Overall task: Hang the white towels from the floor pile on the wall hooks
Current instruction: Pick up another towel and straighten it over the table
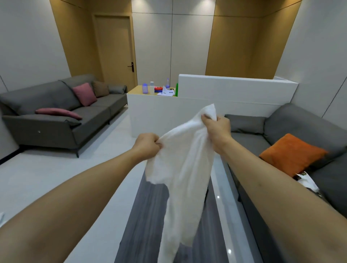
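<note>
The room is bright and evenly lit by 3 ceiling spotlights (172,2) at the top. Shadows are soft. Small glare spots shine on the glossy floor (223,221). Walls bend at the edges from the wide lens; the picture is slightly soft.

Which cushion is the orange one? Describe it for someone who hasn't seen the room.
Start at the grey sofa on the right side of the room, beside the person's right hand holding the white towel. The orange cushion leans against its backrest. It is the only orange one; the sofa's other cushion is grey, and the pink cushions sit on the far sofa.
</note>
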Demonstrator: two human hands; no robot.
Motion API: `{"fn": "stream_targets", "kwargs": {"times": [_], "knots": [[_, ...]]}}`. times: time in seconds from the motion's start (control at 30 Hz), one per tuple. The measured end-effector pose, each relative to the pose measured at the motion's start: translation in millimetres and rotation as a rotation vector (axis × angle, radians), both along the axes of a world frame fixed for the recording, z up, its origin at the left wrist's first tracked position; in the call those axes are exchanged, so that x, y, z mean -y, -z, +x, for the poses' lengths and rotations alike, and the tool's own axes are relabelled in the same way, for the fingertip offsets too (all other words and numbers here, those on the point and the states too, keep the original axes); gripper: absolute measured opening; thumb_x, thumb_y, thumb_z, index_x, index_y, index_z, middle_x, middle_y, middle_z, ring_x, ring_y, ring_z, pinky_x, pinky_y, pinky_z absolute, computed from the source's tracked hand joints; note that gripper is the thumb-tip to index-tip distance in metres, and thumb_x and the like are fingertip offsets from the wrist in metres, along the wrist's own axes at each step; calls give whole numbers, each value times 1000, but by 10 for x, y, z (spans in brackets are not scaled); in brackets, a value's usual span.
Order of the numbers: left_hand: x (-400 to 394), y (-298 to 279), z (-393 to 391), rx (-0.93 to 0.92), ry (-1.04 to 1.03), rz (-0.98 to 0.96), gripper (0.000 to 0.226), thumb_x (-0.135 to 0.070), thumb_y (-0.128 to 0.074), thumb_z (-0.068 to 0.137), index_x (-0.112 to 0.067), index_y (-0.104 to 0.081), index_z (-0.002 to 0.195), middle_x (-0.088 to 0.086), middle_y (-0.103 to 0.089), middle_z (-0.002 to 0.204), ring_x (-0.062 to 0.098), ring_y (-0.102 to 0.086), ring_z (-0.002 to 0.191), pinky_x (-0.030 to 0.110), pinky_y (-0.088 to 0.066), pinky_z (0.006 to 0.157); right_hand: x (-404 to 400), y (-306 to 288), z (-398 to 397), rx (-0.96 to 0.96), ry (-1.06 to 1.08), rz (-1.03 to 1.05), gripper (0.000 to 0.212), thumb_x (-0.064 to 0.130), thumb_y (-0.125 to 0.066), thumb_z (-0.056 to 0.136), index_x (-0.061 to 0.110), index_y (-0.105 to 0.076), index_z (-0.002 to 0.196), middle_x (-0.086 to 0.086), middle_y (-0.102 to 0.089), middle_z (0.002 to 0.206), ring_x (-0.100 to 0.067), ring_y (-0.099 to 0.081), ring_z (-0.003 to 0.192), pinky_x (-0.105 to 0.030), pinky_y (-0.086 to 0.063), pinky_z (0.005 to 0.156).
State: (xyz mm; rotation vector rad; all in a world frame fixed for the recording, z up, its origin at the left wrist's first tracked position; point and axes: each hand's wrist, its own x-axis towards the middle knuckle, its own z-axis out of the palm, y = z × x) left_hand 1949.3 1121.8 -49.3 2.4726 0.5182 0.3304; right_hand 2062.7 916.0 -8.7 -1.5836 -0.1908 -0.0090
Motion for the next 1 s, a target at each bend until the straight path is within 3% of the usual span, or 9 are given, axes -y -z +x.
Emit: {"fn": "stream_targets", "kwargs": {"times": [0.17,0.3,0.37,0.47,0.57,0.63,0.77,0.87,1.0], "knots": [[-843,-41,618,62,-132,40,20,-35,-51,95,-25,-64,83,3,-63,90,30,-57,89,33,-43,70,-297,97,692,-10,-26,-170,16,27,-78,83,13,-72,86,-6,-74,89,-24,-70,81,-33,-55,66],[-1328,-322,1166,50,-19,81,31,-55,-61,88,-25,-65,82,-2,-64,91,20,-56,88,31,-40,68,-607,16,1245,69,60,-367,20,28,-76,82,8,-71,80,-11,-68,81,-26,-63,76,-42,-55,69],[-1547,-505,1383,15,39,48,29,-53,-72,80,-24,-68,85,-3,-64,90,16,-57,87,31,-45,70,-696,-96,1499,137,112,-446,23,28,-76,81,14,-66,66,-1,-61,66,-18,-56,64,-28,-46,56],[-1818,-800,1680,20,48,153,17,-34,-78,81,-20,-68,85,3,-64,91,21,-59,91,30,-45,71,-765,-301,1797,194,159,-486,20,30,-76,83,19,-68,67,4,-62,66,-9,-55,60,-14,-40,45],[-1887,-1072,1870,182,-34,264,15,-33,-69,88,-23,-64,79,4,-61,86,20,-53,82,27,-34,60,-790,-492,1942,248,186,-420,18,25,-72,87,24,-70,69,4,-67,71,-12,-62,66,-22,-52,63],[-1861,-1178,1909,306,-97,299,16,-38,-65,91,-23,-68,86,0,-59,83,15,-47,75,26,-28,54,-770,-582,1963,299,204,-398,20,22,-70,89,26,-71,70,3,-69,72,-13,-66,68,-27,-57,71],[-1749,-1133,1775,404,-141,354,28,-46,-59,93,-22,-72,98,6,-67,93,23,-53,79,31,-35,65,-629,-544,1859,344,185,-383,18,17,-68,89,27,-72,75,0,-72,81,-21,-70,84,-39,-59,85],[-1618,-878,1532,407,-129,328,26,-45,-62,92,-23,-73,94,7,-70,91,26,-59,83,30,-38,69,-486,-268,1652,343,165,-453,11,14,-66,86,16,-77,83,-9,-74,81,-20,-68,79,-42,-58,82],[-1400,-218,1051,282,-114,211,6,-30,-71,87,-26,-73,85,2,-70,88,21,-60,83,29,-41,70,-241,347,1196,317,132,-544,11,10,-67,82,12,-77,81,-9,-74,78,-18,-65,75,-27,-48,68]]}}
